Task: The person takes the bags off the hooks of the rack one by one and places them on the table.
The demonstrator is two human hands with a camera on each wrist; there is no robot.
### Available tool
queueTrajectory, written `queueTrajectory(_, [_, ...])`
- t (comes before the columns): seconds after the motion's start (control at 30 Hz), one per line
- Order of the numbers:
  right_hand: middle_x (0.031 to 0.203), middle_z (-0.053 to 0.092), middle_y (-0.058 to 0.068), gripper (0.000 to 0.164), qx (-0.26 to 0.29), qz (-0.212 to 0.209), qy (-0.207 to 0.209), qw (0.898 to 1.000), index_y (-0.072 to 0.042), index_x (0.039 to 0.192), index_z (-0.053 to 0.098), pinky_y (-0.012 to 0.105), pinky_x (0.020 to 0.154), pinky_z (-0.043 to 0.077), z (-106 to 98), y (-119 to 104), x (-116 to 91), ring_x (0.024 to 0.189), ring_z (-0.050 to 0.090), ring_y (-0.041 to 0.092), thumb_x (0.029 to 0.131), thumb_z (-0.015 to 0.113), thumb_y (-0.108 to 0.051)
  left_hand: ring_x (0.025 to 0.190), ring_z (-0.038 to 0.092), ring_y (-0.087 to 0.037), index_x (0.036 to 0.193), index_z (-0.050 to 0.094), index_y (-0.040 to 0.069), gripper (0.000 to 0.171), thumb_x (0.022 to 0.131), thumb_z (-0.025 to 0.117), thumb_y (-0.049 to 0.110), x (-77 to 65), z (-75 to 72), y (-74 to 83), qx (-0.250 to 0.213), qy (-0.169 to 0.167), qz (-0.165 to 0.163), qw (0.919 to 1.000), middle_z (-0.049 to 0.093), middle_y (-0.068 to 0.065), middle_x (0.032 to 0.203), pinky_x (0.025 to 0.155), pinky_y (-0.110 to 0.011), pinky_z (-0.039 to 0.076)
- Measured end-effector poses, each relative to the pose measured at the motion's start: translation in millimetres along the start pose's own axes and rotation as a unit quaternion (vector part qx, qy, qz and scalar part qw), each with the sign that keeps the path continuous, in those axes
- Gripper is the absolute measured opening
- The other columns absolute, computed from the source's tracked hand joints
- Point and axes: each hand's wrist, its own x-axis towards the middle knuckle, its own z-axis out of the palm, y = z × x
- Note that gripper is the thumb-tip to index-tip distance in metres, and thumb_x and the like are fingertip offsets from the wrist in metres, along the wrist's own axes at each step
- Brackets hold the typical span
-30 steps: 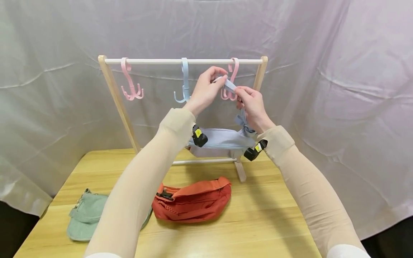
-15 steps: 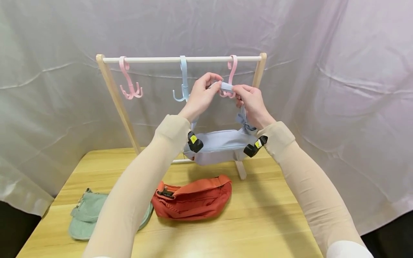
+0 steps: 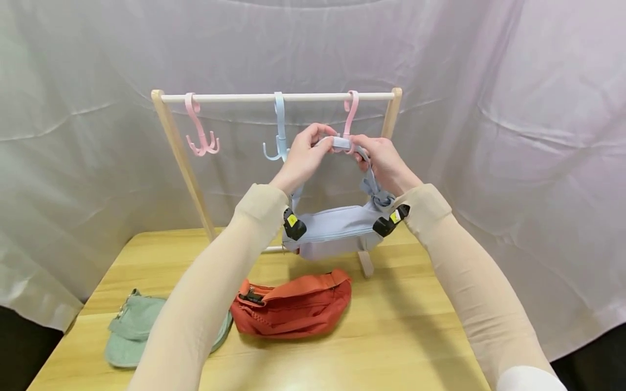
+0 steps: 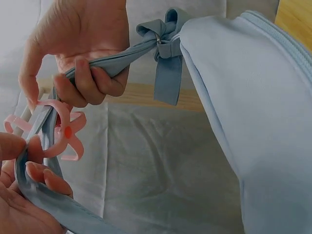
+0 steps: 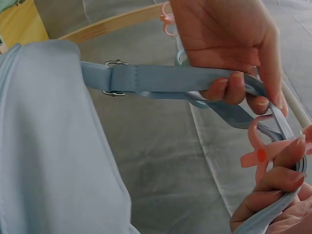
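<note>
A light blue waist bag (image 3: 337,224) hangs in the air by its strap (image 3: 341,143), above the table. My left hand (image 3: 304,158) pinches that strap on the left, and my right hand (image 3: 383,160) grips it a short way to the right. Between the two hands, the strap runs across the prongs of the right pink hook (image 3: 350,117). In the left wrist view the strap passes by the prongs of the pink hook (image 4: 66,130); whether they carry its weight I cannot tell. A knotted strap end (image 4: 168,53) sits beside the bag's body.
The wooden rack's white rail (image 3: 235,98) also carries a blue hook (image 3: 281,127) and another pink hook (image 3: 200,127). A red waist bag (image 3: 293,307) and a green bag (image 3: 134,328), partly behind my left arm, lie on the table (image 3: 381,347).
Both hands have come down a little with the strap, and the blue bag hangs lower. The strap between them has gone from slanting to nearly level at the pink hook.
</note>
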Motion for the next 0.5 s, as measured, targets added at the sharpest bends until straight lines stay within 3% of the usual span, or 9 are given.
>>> queueTrajectory(0.13, [0.053, 0.052, -0.004, 0.033, 0.015, 0.03, -0.019, 0.999, -0.013, 0.067, 0.069, 0.022, 0.054, 0.033, -3.2, -1.5, -1.4, 0.051, 0.041, 0.01, 0.098, 0.063, -0.023, 0.078, 0.052, -0.016, 0.12, 0.061, 0.005, 0.021, 0.102, 0.055, 0.012, -2.4, 1.7, -2.2, 0.002, -0.005, 0.002, 1.0, 0.061, -0.001, 0.083, 0.075, -0.021, 0.037])
queueTrajectory(0.33, [0.059, 0.056, -0.004, 0.022, 0.066, 0.067, -0.06, 0.994, -0.014, 0.083, 0.072, 0.019, 0.053, 0.035, -7.2, -6.9, -1.3, 0.051, 0.045, 0.008, 0.1, 0.06, -0.02, 0.078, 0.054, -0.01, 0.12, 0.061, 0.005, 0.02, 0.102, 0.055, 0.012, -3.7, 1.0, -0.8, -0.007, -0.004, 0.007, 0.9999, 0.062, 0.001, 0.083, 0.076, -0.02, 0.039])
queueTrajectory(0.5, [0.058, 0.057, -0.005, 0.018, 0.064, 0.098, -0.051, 0.992, -0.015, 0.087, 0.072, 0.019, 0.053, 0.035, -7.9, -13.2, -1.4, 0.051, 0.045, 0.008, 0.1, 0.06, -0.019, 0.075, 0.052, -0.008, 0.12, 0.062, 0.003, 0.021, 0.101, 0.056, 0.011, -2.0, 0.4, 2.9, -0.007, -0.007, 0.01, 0.9999, 0.06, 0.004, 0.08, 0.076, -0.02, 0.039])
